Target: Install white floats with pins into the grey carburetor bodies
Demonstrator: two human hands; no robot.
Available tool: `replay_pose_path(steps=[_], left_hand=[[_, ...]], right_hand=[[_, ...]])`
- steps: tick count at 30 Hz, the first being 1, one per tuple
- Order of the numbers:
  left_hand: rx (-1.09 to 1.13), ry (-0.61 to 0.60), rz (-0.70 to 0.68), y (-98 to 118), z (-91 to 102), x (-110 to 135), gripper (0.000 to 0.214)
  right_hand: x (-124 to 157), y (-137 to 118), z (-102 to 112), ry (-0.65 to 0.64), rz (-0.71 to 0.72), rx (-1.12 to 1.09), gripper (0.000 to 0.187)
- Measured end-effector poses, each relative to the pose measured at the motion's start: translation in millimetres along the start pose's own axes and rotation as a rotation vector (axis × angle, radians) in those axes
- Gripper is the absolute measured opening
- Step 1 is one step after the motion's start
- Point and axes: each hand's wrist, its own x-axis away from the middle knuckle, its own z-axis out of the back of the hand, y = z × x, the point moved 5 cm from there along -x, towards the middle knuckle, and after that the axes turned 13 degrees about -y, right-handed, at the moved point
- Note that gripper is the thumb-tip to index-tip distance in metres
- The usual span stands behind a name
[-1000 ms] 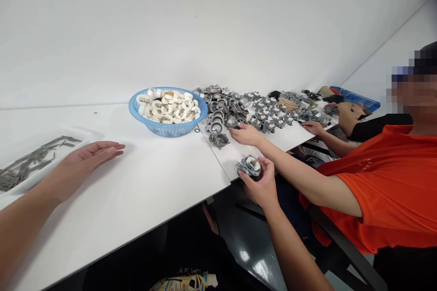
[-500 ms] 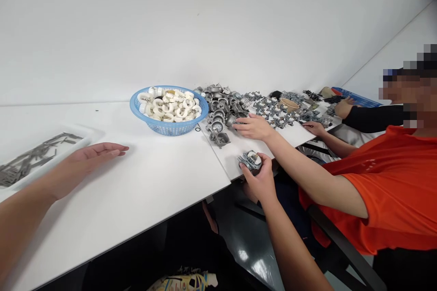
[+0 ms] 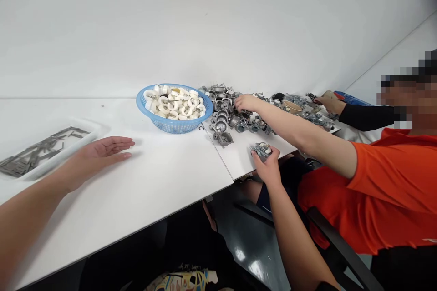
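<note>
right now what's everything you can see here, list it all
table: two tops butted, white, across the view
basket: one, blue, mid table
rings: many, white, in the basket
metal parts: a heap, grey, right of the basket
tray: one, white, far left
strips: many, grey, in the tray
cup: one, brown, among the far parts
co-worker: one, orange shirt, at right, hand on the heap
black sleeve: one, another person, far right
left hand: open, flat near the tray
right hand: closed on one metal part at the table edge

Bare left hand (image 3: 102, 152) and right hand (image 3: 269, 169), bare forearms (image 3: 30, 211); perhaps a dark sleeve edge (image 3: 326, 285).
</note>
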Motion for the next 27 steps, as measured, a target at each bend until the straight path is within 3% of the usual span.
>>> replay_pose_path(steps=[12,16,20,24,27], left_hand=[[-0.11,0.029,-0.046,2.6,-5.3,-0.7,0.063],[-0.064,0.029,-0.148,6.9,-7.2,0.1,0.067],[-0.062,0.012,-0.163,15.4,-9.4,3.8,0.059],[-0.088,0.013,-0.175,19.1,-9.1,6.5,0.051],[-0.007,-0.017,-0.212,20.6,-7.8,7.6,0.05]], right_hand=[[-52.2,12.5,22.3,0.121,-0.165,0.153,0.078],[-59.7,14.2,22.5,0.201,-0.178,0.194,0.081],[-60.7,11.8,19.3,0.242,-0.169,0.189,0.081],[-70.1,17.4,19.8,0.207,-0.221,0.165,0.095],[-84.8,42.3,21.0,0.168,-0.297,0.113,0.113]])
